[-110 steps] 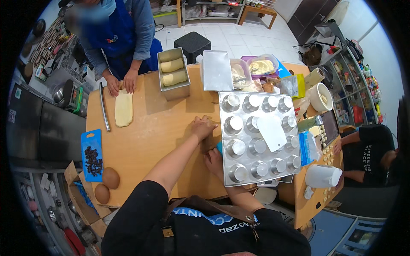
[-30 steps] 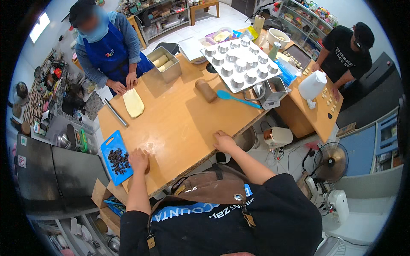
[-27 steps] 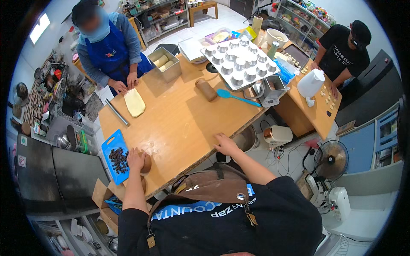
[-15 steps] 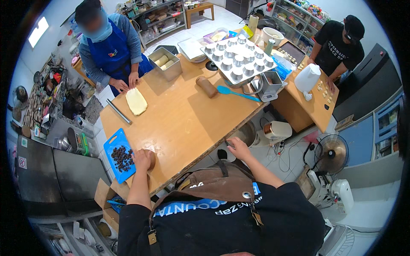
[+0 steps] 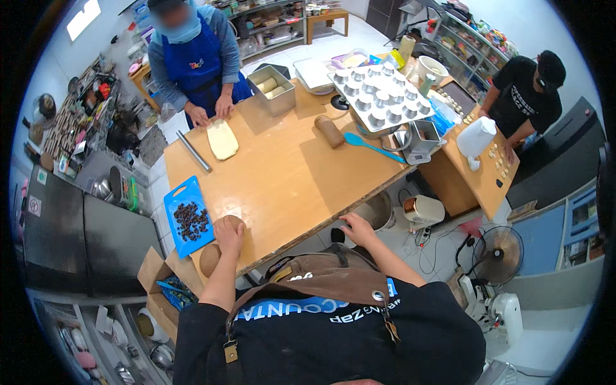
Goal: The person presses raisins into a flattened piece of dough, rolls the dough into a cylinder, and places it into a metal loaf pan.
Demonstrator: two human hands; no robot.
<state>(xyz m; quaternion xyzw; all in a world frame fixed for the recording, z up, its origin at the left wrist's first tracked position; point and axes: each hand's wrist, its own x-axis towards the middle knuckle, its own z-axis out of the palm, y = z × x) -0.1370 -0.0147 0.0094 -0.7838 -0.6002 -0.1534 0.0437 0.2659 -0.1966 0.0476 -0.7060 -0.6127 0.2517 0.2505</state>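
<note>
My left hand [image 5: 229, 234] lies palm down at the table's near left, touching brown dough [image 5: 210, 259]. More brown shows just beyond the fingers; whether it is one roll or two pieces I cannot tell, since hand and wrist cover the middle. Beside this hand lies a blue cutting board [image 5: 181, 242] bearing small dark brown pieces [image 5: 192, 221], possibly raisins. At the table's near edge, my right hand [image 5: 359, 229] has its fingers apart and nothing in it. Another roll of brown dough [image 5: 329, 131] rests farther back, next to a blue spatula [image 5: 374, 147].
Across the wooden table [image 5: 276, 176], a person in a blue apron handles a pale dough sheet [image 5: 222, 140] near a metal rolling pin [image 5: 194, 151]. A metal pan [image 5: 280, 99] holds dough rolls. A tray of metal cups [image 5: 382, 96] stands back right. Another person works at the right table.
My left hand has shifted toward me along the brown dough, more of which now shows beside the wrist. My right hand stays by the table edge. The whole view has shifted slightly.
</note>
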